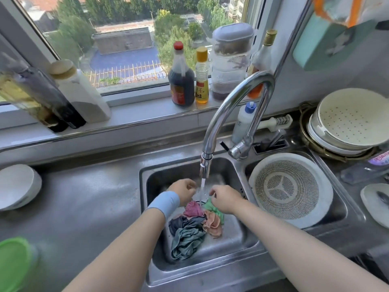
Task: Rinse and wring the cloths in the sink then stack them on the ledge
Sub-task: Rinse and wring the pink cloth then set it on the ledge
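Observation:
Several crumpled cloths lie in the left sink basin (235,241): a magenta cloth (193,208), a green cloth (216,210), a peach cloth (213,226), a dark navy cloth (182,223) and a grey-teal cloth (186,242). Water runs from the faucet (237,98) onto the pile. My left hand (184,191), with a blue wristband, hovers left of the stream, its fingers curled with nothing visible in them. To the right of the stream, my right hand (224,199) pinches the top of the green cloth. The window ledge (147,118) runs behind the sink.
Sauce bottles (182,81), a stacked container (230,60) and tall jars (80,91) stand on the ledge. A white strainer basket (290,190) fills the right basin. Colanders (347,121) sit at the right. A white bowl (17,186) and green lid (12,264) sit on the left counter.

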Demonstrator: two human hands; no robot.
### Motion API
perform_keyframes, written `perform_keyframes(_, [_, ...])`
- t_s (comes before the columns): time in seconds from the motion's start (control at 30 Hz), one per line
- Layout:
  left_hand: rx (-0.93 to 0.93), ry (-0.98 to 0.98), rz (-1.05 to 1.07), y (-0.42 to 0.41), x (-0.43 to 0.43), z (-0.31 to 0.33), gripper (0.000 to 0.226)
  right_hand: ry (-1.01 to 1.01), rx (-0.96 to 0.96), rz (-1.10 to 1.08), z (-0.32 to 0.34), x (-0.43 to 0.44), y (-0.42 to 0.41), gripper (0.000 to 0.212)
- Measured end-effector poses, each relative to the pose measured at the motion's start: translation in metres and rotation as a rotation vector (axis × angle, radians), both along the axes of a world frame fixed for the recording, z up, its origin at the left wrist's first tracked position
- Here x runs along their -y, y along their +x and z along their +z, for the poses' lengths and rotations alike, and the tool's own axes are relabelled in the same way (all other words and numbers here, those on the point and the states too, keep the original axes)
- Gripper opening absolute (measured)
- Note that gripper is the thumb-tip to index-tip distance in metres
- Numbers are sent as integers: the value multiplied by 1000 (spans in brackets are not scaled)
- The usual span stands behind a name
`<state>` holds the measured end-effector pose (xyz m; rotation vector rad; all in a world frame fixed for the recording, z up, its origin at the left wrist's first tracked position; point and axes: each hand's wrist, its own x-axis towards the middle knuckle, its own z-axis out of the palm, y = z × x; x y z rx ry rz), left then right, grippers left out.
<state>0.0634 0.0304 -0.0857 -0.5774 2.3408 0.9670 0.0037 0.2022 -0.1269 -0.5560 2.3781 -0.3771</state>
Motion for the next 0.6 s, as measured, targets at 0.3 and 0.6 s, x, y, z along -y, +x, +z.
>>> perform_keyframes(0.3, [239, -81, -132, 34, -10, -98, 39, 197, 73, 429, -113, 4, 40, 50])
perform_keyframes(0.6, [238, -51, -153, 34, -24, -134, 38, 300, -375, 731, -148, 3, 40, 26])
